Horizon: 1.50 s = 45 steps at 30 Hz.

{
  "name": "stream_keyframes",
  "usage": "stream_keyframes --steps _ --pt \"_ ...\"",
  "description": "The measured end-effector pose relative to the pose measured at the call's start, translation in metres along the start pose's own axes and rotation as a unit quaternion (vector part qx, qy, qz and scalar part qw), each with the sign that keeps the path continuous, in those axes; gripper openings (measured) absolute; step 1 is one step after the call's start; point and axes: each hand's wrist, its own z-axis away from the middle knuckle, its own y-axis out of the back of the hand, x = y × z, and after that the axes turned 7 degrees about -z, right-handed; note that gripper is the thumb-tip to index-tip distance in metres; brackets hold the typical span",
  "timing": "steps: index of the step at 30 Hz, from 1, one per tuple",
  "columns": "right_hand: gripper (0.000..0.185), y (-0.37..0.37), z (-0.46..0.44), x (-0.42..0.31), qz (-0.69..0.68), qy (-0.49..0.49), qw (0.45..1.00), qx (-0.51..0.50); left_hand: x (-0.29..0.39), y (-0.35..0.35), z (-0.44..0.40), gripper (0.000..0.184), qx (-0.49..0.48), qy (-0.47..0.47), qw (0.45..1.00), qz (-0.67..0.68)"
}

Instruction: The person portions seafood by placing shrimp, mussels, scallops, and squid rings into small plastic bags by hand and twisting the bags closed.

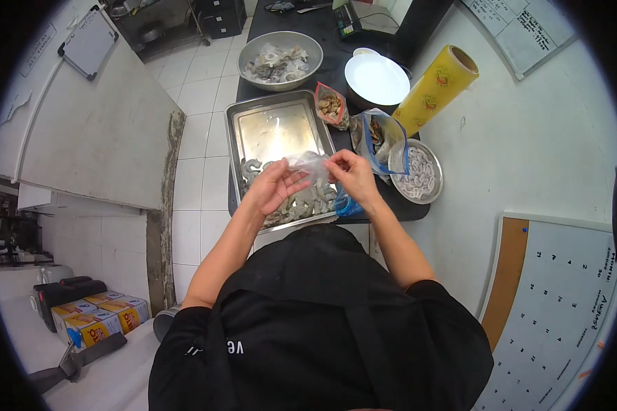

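A small clear plastic bag point(311, 166) is stretched between my two hands above a metal tray point(275, 130). My left hand point(274, 188) pinches one side at the thumb, with its palm turned up. On the other side, the fingertips of my right hand point(354, 179) are closed on the bag. Under the hands, raw shrimp point(296, 209) lie across the near part of the tray. Beside my right hand stands an open zip bag with a blue edge point(393, 147), holding dark contents. Something blue and plastic point(347, 204) lies below that hand.
Behind the tray sits a metal bowl point(314, 67) of bagged food. A red-edged pouch point(330, 108), a white round dish point(377, 79) and a yellow film roll point(437, 89) stand at the right. Peeled shrimp fill another bowl point(437, 185). A wall borders the counter's right side.
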Motion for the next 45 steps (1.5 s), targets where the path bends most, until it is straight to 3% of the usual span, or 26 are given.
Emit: stream_keyframes --steps 2,4,6,8,10,12,14,15,17,18,20,22,24,25,26,27,28,32,34,35,36,38,39,40,42,45 --pt "0.016 0.015 -0.002 0.015 0.049 -0.026 0.998 0.035 -0.002 0.023 -0.009 0.025 -0.071 -0.056 0.989 0.117" --pt "0.018 0.022 0.000 0.017 0.063 -0.051 0.997 0.009 0.003 0.017 -0.008 0.021 -0.034 -0.048 0.990 0.127" --pt "0.021 0.022 -0.003 0.026 0.093 -0.113 0.987 -0.063 0.002 0.010 -0.007 0.016 0.022 -0.099 0.994 -0.040" --pt "0.026 0.020 -0.004 0.011 0.067 -0.080 0.993 -0.046 0.005 -0.002 -0.004 0.012 0.065 -0.096 0.988 -0.106" --pt "0.034 0.005 -0.006 -0.014 -0.190 0.014 0.981 0.032 0.009 -0.002 -0.001 0.019 -0.001 -0.114 0.971 -0.211" --pt "0.032 0.002 -0.008 -0.023 -0.136 0.053 0.989 -0.001 0.016 -0.009 0.008 0.028 -0.027 -0.097 0.970 -0.219" --pt "0.025 0.003 -0.014 -0.025 0.239 0.121 0.945 -0.187 0.018 -0.014 0.009 0.029 -0.042 -0.111 0.953 -0.277" --pt "0.017 0.000 -0.019 -0.018 0.218 0.093 0.950 -0.201 0.017 -0.012 0.008 0.029 -0.044 -0.111 0.953 -0.279" --pt "0.016 -0.003 -0.020 -0.008 0.136 0.046 0.978 -0.150 0.013 0.002 0.006 0.028 0.094 -0.264 0.737 -0.616" --pt "0.015 -0.005 -0.019 -0.005 0.049 -0.005 0.994 -0.100 0.009 0.010 0.005 0.028 0.099 -0.265 0.737 -0.614" --pt "0.014 -0.010 -0.016 0.015 -0.068 0.008 0.991 -0.113 0.003 0.031 0.004 0.024 0.197 -0.325 0.630 -0.678" --pt "0.014 -0.012 -0.007 0.017 -0.252 -0.093 0.953 -0.139 -0.003 0.040 0.004 0.016 0.203 -0.310 0.630 -0.683" --pt "0.020 -0.011 -0.005 0.019 -0.269 -0.121 0.942 -0.163 -0.009 0.039 0.002 0.013 0.221 -0.131 0.849 -0.461" --pt "0.021 -0.013 -0.002 0.017 -0.204 -0.123 0.957 -0.164 -0.010 0.037 0.003 0.007 0.215 -0.100 0.923 -0.302" --pt "0.022 -0.014 -0.002 0.015 -0.138 -0.122 0.969 -0.163 -0.007 0.036 0.002 0.007 0.217 -0.102 0.923 -0.301" --pt "0.024 -0.010 -0.003 0.017 -0.013 -0.103 0.978 -0.183 -0.003 0.036 0.001 0.007 0.199 -0.104 0.960 -0.167" --pt "0.024 -0.010 -0.003 0.027 -0.013 -0.104 0.978 -0.180 -0.003 0.036 0.001 0.009 0.176 -0.102 0.979 -0.029" --pt "0.018 -0.009 -0.009 0.072 -0.030 -0.095 0.991 -0.090 -0.013 0.047 0.000 0.013 0.066 -0.122 0.990 -0.030" --pt "0.014 -0.012 -0.007 0.050 -0.414 -0.225 0.881 -0.044 -0.023 0.044 -0.002 0.014 0.077 -0.126 0.979 -0.139" --pt "0.011 -0.010 -0.007 0.049 -0.475 -0.192 0.855 -0.079 -0.028 0.044 -0.003 0.016 0.092 -0.133 0.956 -0.247" --pt "0.011 -0.009 -0.006 0.047 -0.476 -0.189 0.856 -0.076 -0.030 0.040 -0.003 0.017 0.105 -0.138 0.920 -0.351" --pt "0.014 -0.011 -0.006 0.042 -0.479 -0.194 0.849 -0.109 -0.031 0.033 -0.007 0.019 0.159 -0.123 0.919 -0.340" --pt "0.024 -0.010 -0.003 0.042 -0.372 -0.192 0.902 -0.101 -0.029 0.035 -0.011 0.019 0.192 -0.113 0.953 -0.204" --pt "0.024 -0.009 0.000 0.043 -0.373 -0.189 0.903 -0.097 -0.029 0.039 -0.015 0.018 0.220 -0.100 0.968 -0.063" --pt "0.037 -0.006 0.005 0.048 -0.072 -0.096 0.983 -0.136 -0.031 0.046 -0.019 0.018 0.210 -0.124 0.969 -0.043" --pt "0.038 -0.004 0.002 0.060 -0.150 -0.144 0.975 -0.084 -0.024 0.016 -0.004 0.014 0.111 -0.088 0.990 -0.004"
